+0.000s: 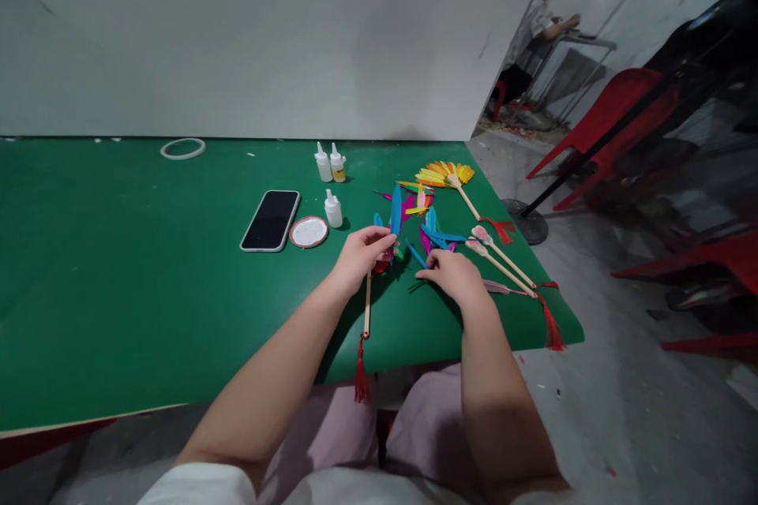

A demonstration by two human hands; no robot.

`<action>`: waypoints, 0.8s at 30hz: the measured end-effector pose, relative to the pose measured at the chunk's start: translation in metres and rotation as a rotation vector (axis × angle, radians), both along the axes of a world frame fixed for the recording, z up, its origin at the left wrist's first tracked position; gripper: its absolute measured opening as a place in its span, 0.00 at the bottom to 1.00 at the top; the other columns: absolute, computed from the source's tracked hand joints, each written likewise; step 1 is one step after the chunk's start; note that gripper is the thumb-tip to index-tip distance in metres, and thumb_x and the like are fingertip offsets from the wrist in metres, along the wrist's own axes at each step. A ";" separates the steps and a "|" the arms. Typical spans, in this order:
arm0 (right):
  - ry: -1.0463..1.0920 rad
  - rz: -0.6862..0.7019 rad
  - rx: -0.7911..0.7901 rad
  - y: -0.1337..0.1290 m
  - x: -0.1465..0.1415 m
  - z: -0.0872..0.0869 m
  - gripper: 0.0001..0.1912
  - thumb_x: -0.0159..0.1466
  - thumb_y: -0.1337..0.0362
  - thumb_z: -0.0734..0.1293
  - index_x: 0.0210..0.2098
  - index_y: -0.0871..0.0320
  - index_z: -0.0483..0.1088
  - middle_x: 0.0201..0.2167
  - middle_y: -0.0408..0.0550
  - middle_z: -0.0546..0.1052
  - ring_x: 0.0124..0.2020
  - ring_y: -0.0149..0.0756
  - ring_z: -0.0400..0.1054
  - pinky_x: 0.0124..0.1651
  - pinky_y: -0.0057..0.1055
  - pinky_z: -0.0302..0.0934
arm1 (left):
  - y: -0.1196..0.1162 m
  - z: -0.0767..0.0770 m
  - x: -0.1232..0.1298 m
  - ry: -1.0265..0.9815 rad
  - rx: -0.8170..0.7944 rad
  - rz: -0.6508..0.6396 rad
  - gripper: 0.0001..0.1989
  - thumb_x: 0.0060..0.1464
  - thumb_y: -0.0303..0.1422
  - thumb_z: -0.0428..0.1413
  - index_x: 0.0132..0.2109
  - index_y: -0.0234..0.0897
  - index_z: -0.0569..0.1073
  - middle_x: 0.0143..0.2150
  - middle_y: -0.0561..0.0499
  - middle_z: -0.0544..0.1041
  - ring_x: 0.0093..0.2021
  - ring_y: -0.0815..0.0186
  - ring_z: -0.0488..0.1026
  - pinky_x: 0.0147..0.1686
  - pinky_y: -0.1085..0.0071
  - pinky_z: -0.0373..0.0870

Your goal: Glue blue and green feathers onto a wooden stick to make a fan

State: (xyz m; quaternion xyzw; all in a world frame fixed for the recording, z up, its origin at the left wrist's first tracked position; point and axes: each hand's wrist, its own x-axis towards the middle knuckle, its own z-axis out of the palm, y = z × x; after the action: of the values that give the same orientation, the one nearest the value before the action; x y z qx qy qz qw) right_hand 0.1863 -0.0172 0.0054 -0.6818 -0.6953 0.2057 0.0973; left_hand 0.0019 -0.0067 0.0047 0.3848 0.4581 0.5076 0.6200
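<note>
Blue feather [395,209] runs lengthwise up the frame, right of centre, pinched by our nearer left hand [362,256]; our right hand [454,274] curls at its lower right, whether gripping anything we cannot tell.

Head-worn view, forward and down

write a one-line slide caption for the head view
A blue feather stands upright in the left grip, with a yellow-orange fan and three white bottles farther back on a green table.
</note>
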 end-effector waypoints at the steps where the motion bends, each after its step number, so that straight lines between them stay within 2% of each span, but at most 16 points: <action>1: 0.003 0.007 -0.001 0.000 -0.001 -0.002 0.09 0.49 0.59 0.70 0.21 0.55 0.66 0.21 0.44 0.71 0.24 0.36 0.63 0.25 0.29 0.46 | 0.000 0.000 0.000 0.008 -0.001 0.000 0.16 0.36 0.38 0.65 0.32 0.33 0.73 0.25 0.53 0.74 0.23 0.74 0.68 0.25 0.77 0.63; 4: 0.217 0.027 0.026 0.003 -0.003 -0.005 0.08 0.51 0.62 0.68 0.21 0.56 0.63 0.20 0.43 0.70 0.24 0.34 0.63 0.25 0.28 0.49 | 0.000 0.000 0.000 0.034 0.008 0.005 0.16 0.36 0.38 0.65 0.31 0.33 0.73 0.26 0.53 0.74 0.24 0.74 0.68 0.26 0.77 0.64; 8: 0.806 -0.048 -0.050 0.005 -0.007 0.001 0.13 0.52 0.55 0.67 0.27 0.57 0.63 0.20 0.42 0.72 0.18 0.29 0.62 0.19 0.25 0.51 | -0.001 0.000 0.000 0.064 0.021 -0.005 0.15 0.37 0.38 0.64 0.32 0.33 0.73 0.26 0.54 0.74 0.23 0.74 0.68 0.25 0.77 0.63; 11: 1.037 -0.094 -0.103 0.004 -0.011 0.007 0.15 0.51 0.53 0.68 0.28 0.59 0.65 0.22 0.44 0.74 0.14 0.24 0.58 0.15 0.22 0.50 | -0.003 0.000 0.001 0.057 0.006 -0.027 0.15 0.38 0.38 0.64 0.33 0.33 0.72 0.25 0.54 0.73 0.22 0.74 0.67 0.23 0.77 0.61; 17: 1.259 -0.121 -0.106 0.004 -0.018 0.008 0.16 0.54 0.53 0.67 0.34 0.59 0.71 0.22 0.40 0.70 0.18 0.22 0.60 0.18 0.20 0.55 | -0.004 0.002 0.003 0.030 -0.008 -0.054 0.16 0.37 0.39 0.64 0.32 0.33 0.71 0.24 0.55 0.72 0.20 0.76 0.64 0.20 0.78 0.58; 20: 1.245 -0.139 -0.085 0.006 -0.019 0.006 0.17 0.52 0.55 0.68 0.37 0.59 0.70 0.19 0.37 0.67 0.16 0.22 0.58 0.17 0.21 0.55 | -0.004 0.002 0.003 0.027 -0.002 -0.060 0.16 0.38 0.38 0.64 0.32 0.33 0.71 0.24 0.55 0.72 0.20 0.76 0.64 0.21 0.78 0.59; 24: 1.203 -0.118 -0.027 0.006 -0.019 0.003 0.15 0.54 0.56 0.67 0.38 0.58 0.68 0.14 0.34 0.65 0.13 0.22 0.54 0.14 0.20 0.49 | -0.004 0.001 0.003 0.034 0.000 -0.087 0.15 0.39 0.39 0.64 0.32 0.33 0.71 0.26 0.54 0.73 0.22 0.75 0.66 0.22 0.77 0.61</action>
State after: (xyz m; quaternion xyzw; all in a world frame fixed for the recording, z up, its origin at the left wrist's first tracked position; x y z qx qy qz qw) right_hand 0.1670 -0.0108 0.0084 -0.4844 -0.4768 0.5582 0.4759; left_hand 0.0051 -0.0104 0.0061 0.4130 0.4514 0.4734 0.6337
